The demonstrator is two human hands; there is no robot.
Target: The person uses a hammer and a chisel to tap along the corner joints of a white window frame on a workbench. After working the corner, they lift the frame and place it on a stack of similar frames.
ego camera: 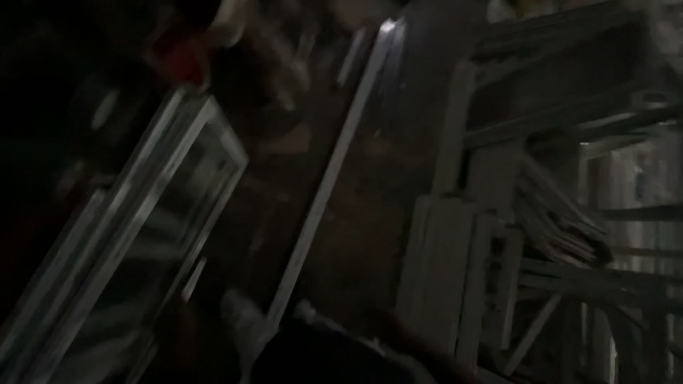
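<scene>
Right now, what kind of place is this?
Probably a dim workshop or storeroom for window frames: a pale glazed frame leans at left, a long white profile strip runs up the middle, and stacked white frames stand right.

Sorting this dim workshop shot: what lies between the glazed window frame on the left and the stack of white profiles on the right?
In the head view, one long white profile strip slants across dark floor between the window frame and the stacked profiles.

Dim, blurred view: a white window frame (135, 235) leans beside stacked white profiles (455, 270).
</scene>
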